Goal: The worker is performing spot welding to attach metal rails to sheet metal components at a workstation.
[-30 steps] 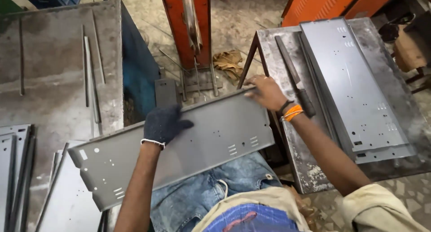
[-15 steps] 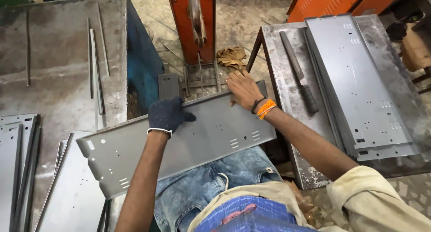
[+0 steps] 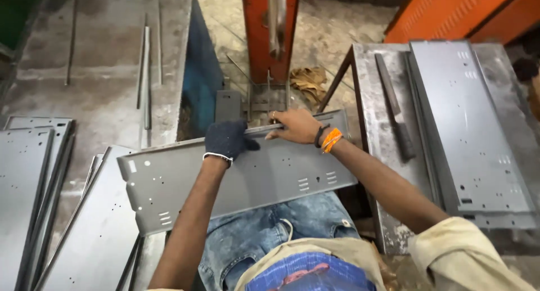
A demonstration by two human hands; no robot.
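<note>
A long grey sheet-metal panel point(image 3: 270, 175) with punched holes and slots lies across my lap, tilted up to the right. My left hand point(image 3: 228, 139), in a dark glove, grips its far edge near the middle. My bare right hand point(image 3: 295, 126), with an orange band at the wrist, holds the same far edge just to the right. Both hands sit right in front of the small metal die point(image 3: 260, 102) at the foot of an orange press column point(image 3: 270, 32).
A stack of similar grey panels point(image 3: 472, 128) lies on the metal table at right, with a dark bar point(image 3: 394, 113) beside it. More panels point(image 3: 84, 229) are stacked at lower left. A grey bench point(image 3: 101, 66) with thin rods stands at upper left. A crumpled rag point(image 3: 309, 80) lies on the floor.
The panel has slid leftward and closer to the press. My right hand has moved left along the far edge, ending up next to my gloved left hand.
</note>
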